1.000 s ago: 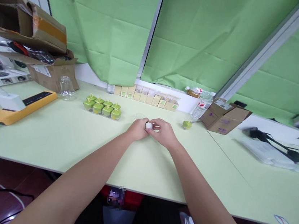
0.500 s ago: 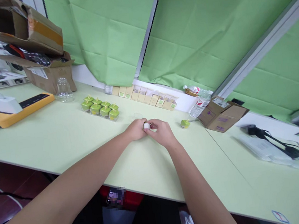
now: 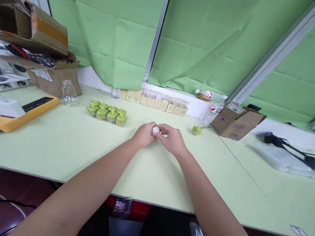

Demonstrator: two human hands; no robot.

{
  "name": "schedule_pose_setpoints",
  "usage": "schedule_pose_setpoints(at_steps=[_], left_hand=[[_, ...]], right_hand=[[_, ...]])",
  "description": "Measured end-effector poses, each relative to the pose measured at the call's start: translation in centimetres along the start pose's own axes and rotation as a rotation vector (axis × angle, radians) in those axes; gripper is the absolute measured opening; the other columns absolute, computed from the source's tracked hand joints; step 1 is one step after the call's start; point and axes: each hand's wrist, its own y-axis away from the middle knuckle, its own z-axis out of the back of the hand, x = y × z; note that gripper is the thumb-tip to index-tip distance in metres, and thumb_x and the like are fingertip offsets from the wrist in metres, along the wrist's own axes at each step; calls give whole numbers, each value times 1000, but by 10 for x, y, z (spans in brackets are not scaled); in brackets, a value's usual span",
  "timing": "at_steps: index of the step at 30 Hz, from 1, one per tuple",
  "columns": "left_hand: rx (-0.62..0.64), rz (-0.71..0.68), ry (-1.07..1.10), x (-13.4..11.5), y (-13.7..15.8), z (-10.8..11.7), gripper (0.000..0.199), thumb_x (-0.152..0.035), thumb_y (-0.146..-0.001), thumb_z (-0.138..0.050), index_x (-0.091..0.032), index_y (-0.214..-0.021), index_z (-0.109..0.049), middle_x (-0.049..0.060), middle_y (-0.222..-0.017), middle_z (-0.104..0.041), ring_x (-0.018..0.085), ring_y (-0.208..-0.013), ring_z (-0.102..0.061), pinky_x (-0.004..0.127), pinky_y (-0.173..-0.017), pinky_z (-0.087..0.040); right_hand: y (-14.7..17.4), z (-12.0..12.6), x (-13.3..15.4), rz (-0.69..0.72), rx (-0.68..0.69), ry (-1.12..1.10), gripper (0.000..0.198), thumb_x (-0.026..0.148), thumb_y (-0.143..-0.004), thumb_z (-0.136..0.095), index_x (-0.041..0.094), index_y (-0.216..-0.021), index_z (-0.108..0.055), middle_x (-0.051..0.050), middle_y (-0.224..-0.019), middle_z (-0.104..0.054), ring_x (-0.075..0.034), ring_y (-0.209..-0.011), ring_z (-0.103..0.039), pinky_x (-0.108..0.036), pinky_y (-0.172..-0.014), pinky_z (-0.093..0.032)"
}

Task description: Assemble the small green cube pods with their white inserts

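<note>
A small round white object point(image 3: 155, 130) with a dark and yellowish rim sits between my two hands above the table; its exact kind is too small to make out. My left hand point(image 3: 144, 135) is closed around its left side. From the right, my right hand point(image 3: 172, 139) pinches it with thumb and fingers. Just behind the hands lies a thin clear plastic piece point(image 3: 146, 121), partly hidden. To the left, several small clear containers with green lids point(image 3: 112, 116) stand in two rows. A single green-lidded container point(image 3: 197, 130) is to the right of my right hand.
Small cardboard boxes point(image 3: 152, 100) line the wall side of the pale table point(image 3: 72, 147). Left are an orange power strip point(image 3: 30, 112), a clear glass vessel point(image 3: 68, 93) and stacked cartons point(image 3: 55, 79). A brown carton point(image 3: 235, 122) and plastic bottles point(image 3: 210, 112) stand at right.
The round object has turned slightly, so more of its white face and dark rim shows. Both hands stay closed on it; the whole view has shifted a little.
</note>
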Motion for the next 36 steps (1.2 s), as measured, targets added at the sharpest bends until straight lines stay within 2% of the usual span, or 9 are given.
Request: schedule_pose_setpoints(at_steps=[7,13,18,22,36], left_hand=[[-43,-22,-25,2,0,-1,20,-19,-72,-60,-21,-92,-61,4,-87,-71,21,-79,-66,28,-66,-44],[-55,-48,-36,1,0,1,18,-17,-72,-59,-21,-90,-60,4,-88,-71,21,-78,-65,28,-65,-43],[-94,-36,31,1,-2,0,24,-14,-71,-59,-20,-93,-61,4,-90,-72,20,-81,-66,28,-69,-46],[-100,-43,89,0,-3,-2,27,-15,-70,-60,-20,-96,-63,3,-90,-72,19,-80,-65,28,-70,-47],[-77,-50,183,1,-5,-4,26,-18,-69,-63,-18,-95,-64,2,-86,-70,17,-76,-62,26,-69,-47]], right_hand=[[1,-4,-2,36,14,59,32,33,-89,-60,32,-121,-65,0,-115,-73,-22,-92,-72,-40,-91,-58],[2,-7,-1,76,34,47,38,32,-91,-56,33,-129,-62,0,-116,-72,-24,-93,-72,-43,-91,-58],[-1,-11,-2,68,-46,-105,36,35,-87,-62,30,-123,-67,-2,-119,-70,-22,-95,-71,-42,-91,-59],[-3,-10,-3,57,-103,-187,33,35,-82,-69,25,-113,-70,-7,-112,-69,-22,-95,-69,-39,-86,-61],[-4,-5,-4,58,-75,-216,30,26,-75,-73,23,-104,-64,-5,-108,-61,-18,-91,-67,-36,-81,-61]])
